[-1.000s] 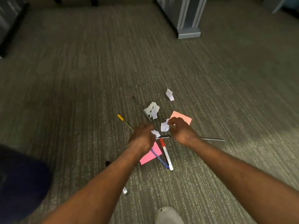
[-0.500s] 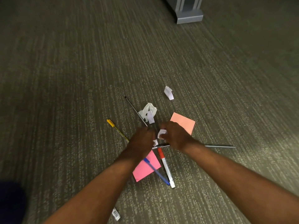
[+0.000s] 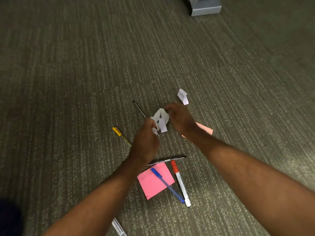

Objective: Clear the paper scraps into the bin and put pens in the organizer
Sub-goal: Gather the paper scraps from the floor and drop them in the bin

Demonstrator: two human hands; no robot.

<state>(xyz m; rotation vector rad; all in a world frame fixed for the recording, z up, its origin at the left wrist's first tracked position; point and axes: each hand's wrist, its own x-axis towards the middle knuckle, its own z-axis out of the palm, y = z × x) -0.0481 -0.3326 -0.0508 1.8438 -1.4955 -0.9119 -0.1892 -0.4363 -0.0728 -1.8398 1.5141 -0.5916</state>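
My left hand [image 3: 145,142] is closed around a small white paper scrap [image 3: 154,130] that shows at its fingertips. My right hand [image 3: 180,119] is just beyond it, fingers curled onto the upper edge of a crumpled white paper [image 3: 160,117] lying on the carpet. Another white scrap [image 3: 182,96] lies farther back to the right. A pink sticky note [image 3: 151,184] lies under a blue pen [image 3: 167,185], beside a red-capped marker [image 3: 181,183] and a black pen [image 3: 167,160]. A yellow pen [image 3: 120,134] and a thin black pen [image 3: 139,109] lie to the left. My right wrist partly hides a salmon sticky note [image 3: 205,129].
All of this lies on grey striped carpet [image 3: 68,82]. A grey metal furniture base [image 3: 205,8] stands at the top right. Another pen [image 3: 119,229] pokes out under my left forearm at the bottom edge. No bin or organizer is in view.
Both hands have moved away from me, from the pens near the pink note to the crumpled paper. The small white scrap by the salmon note is gone from the carpet.
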